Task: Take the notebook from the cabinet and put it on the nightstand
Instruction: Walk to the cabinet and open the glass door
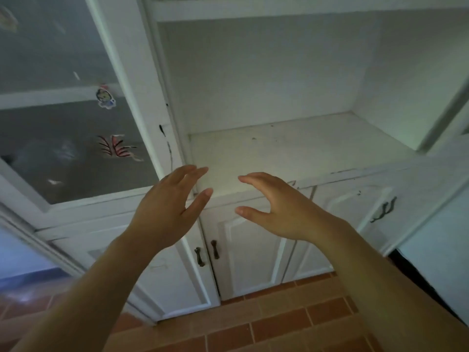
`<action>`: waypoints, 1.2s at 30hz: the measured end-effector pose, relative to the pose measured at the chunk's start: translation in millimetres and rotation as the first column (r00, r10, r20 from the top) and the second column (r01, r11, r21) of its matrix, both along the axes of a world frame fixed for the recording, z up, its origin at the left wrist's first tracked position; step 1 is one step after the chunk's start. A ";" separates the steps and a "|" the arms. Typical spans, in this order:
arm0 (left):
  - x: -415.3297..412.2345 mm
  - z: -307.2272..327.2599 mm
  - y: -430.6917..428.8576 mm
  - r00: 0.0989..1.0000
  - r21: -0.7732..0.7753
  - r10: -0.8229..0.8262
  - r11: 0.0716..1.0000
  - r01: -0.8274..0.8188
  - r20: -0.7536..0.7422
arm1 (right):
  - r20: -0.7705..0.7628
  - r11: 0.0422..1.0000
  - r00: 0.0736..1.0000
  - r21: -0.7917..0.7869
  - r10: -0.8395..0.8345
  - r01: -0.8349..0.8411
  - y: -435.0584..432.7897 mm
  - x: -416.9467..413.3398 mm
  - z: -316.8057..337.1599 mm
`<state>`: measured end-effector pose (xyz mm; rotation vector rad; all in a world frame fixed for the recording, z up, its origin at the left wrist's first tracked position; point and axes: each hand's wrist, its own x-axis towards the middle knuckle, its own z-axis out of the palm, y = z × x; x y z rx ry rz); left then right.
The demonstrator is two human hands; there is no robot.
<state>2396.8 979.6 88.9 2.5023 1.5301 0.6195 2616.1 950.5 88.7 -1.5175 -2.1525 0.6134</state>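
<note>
A white cabinet (304,16) fills the view, with an open niche whose shelf (291,148) shows only small dark specks. No notebook and no nightstand appear in the head view. My left hand (167,209) is raised in front of the shelf's front edge, fingers spread and holding nothing. My right hand (276,212) is level with it, a short gap to the right, fingers curved and apart, also holding nothing.
A frosted glass door (63,123) with stickers stands on the left. Below the shelf are closed lower doors with dark handles (208,252) and a drawer with a curved handle (383,209). Orange tiled floor (279,326) lies underfoot.
</note>
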 end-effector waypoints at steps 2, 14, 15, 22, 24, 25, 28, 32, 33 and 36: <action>-8.1 12.5 0.1 0.999 0.030 0.044 0.999 -0.043 -0.025 | -0.002 0.998 0.999 0.036 0.042 -0.042 11.2 -6.1 11.2; -57.8 102.0 17.5 0.980 0.256 0.185 0.953 -0.160 -0.079 | 0.037 0.945 0.983 0.272 0.177 -0.180 58.3 -50.6 96.3; -60.8 109.1 19.1 0.979 0.279 0.190 0.947 -0.161 -0.079 | 0.034 0.939 0.983 0.290 0.182 -0.184 61.1 -54.7 104.2; -76.8 155.1 31.4 0.980 0.394 0.184 0.909 -0.139 -0.080 | 0.018 0.881 0.991 0.456 0.135 -0.128 84.9 -77.7 147.6; -82.7 167.7 34.6 0.984 0.421 0.167 0.899 -0.125 -0.066 | 0.007 0.858 0.993 0.504 0.117 -0.105 90.4 -80.5 159.9; -85.7 174.1 36.2 0.985 0.440 0.160 0.890 -0.118 -0.060 | 0.002 0.844 0.994 0.527 0.111 -0.095 92.7 -81.6 166.5; -93.9 194.2 42.4 0.988 0.501 0.142 0.860 -0.095 -0.056 | -0.006 0.807 0.995 0.586 0.098 -0.076 97.3 -85.5 187.3; -98.2 221.4 52.3 0.994 0.564 0.086 0.825 -0.030 -0.073 | -0.011 0.770 0.997 0.637 0.073 -0.049 99.6 -95.6 213.6; -98.3 227.7 55.3 0.994 0.575 0.078 0.818 -0.019 -0.079 | -0.014 0.763 0.998 0.645 0.068 -0.043 100.4 -98.6 219.3; -98.5 245.4 65.8 0.994 0.618 0.068 0.786 0.002 -0.089 | -0.015 0.753 0.999 0.658 0.044 -0.023 103.4 -106.3 235.2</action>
